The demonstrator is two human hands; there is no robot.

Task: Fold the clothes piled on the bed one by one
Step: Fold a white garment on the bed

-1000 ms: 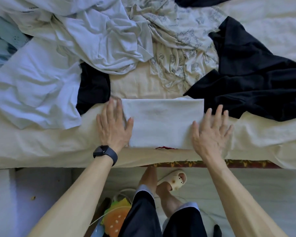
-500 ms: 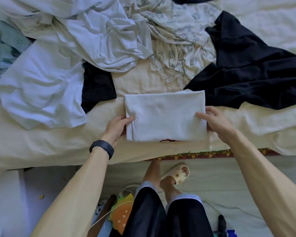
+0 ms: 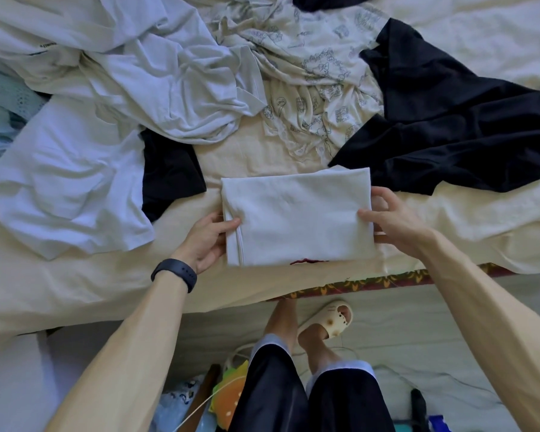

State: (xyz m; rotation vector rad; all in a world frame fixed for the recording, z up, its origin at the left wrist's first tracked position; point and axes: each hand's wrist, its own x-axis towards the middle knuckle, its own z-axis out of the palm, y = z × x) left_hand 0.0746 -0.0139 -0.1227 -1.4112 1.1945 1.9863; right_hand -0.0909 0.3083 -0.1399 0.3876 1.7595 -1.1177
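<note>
We pinch the folded white garment (image 3: 296,219) at both side edges: left hand (image 3: 206,241), right hand (image 3: 393,221). Small print on the pale shirt (image 3: 60,42) is unreadable.

I'm looking into a home bedroom: a cream-sheeted bed (image 3: 60,291) heaped with loose clothes (image 3: 175,88), its patterned mattress edge (image 3: 371,280) showing below the sheet, and a foam slipper (image 3: 331,322) on the floor beside it
</note>
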